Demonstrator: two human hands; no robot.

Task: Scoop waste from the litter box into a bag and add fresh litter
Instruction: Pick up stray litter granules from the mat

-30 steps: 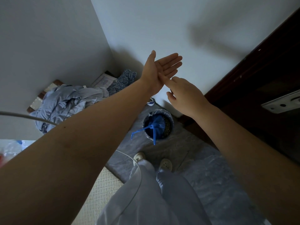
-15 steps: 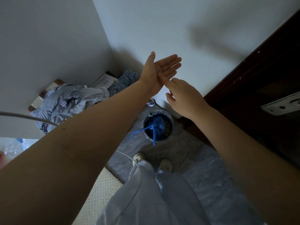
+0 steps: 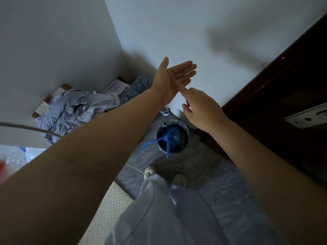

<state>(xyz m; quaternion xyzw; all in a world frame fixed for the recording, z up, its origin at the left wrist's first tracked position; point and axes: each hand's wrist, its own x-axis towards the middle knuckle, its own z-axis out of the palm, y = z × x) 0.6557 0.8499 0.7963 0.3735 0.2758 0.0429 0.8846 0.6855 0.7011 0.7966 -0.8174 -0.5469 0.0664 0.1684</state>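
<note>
We hold both bare arms out in front of us, meeting in the upper middle of the frame before the pale wall [image 3: 177, 23]. Our left hand [image 3: 174, 80] is turned palm up, fingers straight and close together, thumb raised, holding nothing. Our right hand [image 3: 205, 110] shows its back to us just right of and below it. Its index finger [image 3: 184, 91] is stretched out so that the tip touches the lower edge of the left palm. The thumb sticks out beneath, and we cannot tell how the remaining fingers lie. It too holds nothing. Below the hands, at the centre of the frame, a blue bag [image 3: 169, 138] sits knotted shut in a small round bin [image 3: 188, 134] on the grey floor [image 3: 221, 183], its two tie ends trailing over the rim toward the lower left. Dark granules show in the bin beside the bag. Our pale shoes [image 3: 150, 171] stand just below the bin, with light trousers [image 3: 168, 218] filling the lower centre. At centre left a heap of bluish clothes [image 3: 74, 112] lies in the wall corner. A grey cable [image 3: 26, 129] crosses the left edge, a textured cream mat [image 3: 113, 206] lies at lower left, and a dark door [image 3: 283, 85] fills the right side.
</note>
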